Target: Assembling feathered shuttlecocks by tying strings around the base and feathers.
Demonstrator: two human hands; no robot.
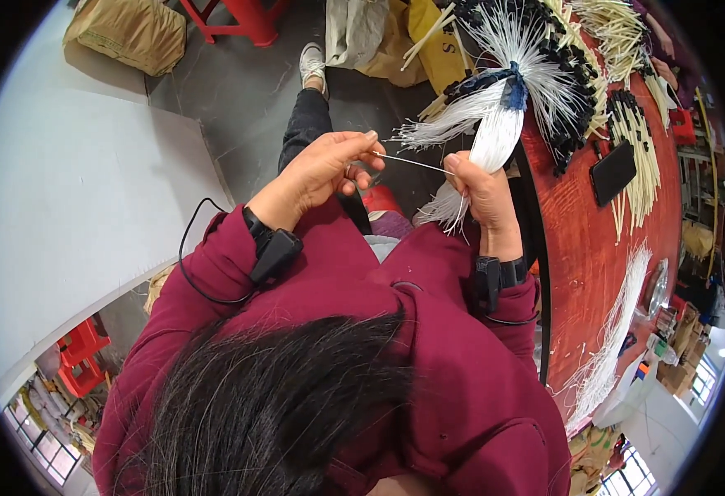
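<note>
Between my two hands a thin white string point(416, 162) is stretched. The thumb and fingertips of my left hand point(317, 172) pinch one end of it, with the other fingers curled. My right hand point(488, 197) is closed round the string's other part, and loose strand ends hang below the fist. Right behind that hand lies a thick bundle of white strings point(497, 136), bound with a dark blue cloth strip point(515, 88) at the table's edge. Its strands fan out above the binding, and more hang down toward my lap.
On the red table point(573, 240) to my right lie a black phone point(613, 174), cream sticks with black ends point(637, 132) and a spread of white strings point(615, 339). Another person's hand point(665, 73) shows at the far right. A white board point(90, 190) stands left; sacks point(127, 35) rest on the floor.
</note>
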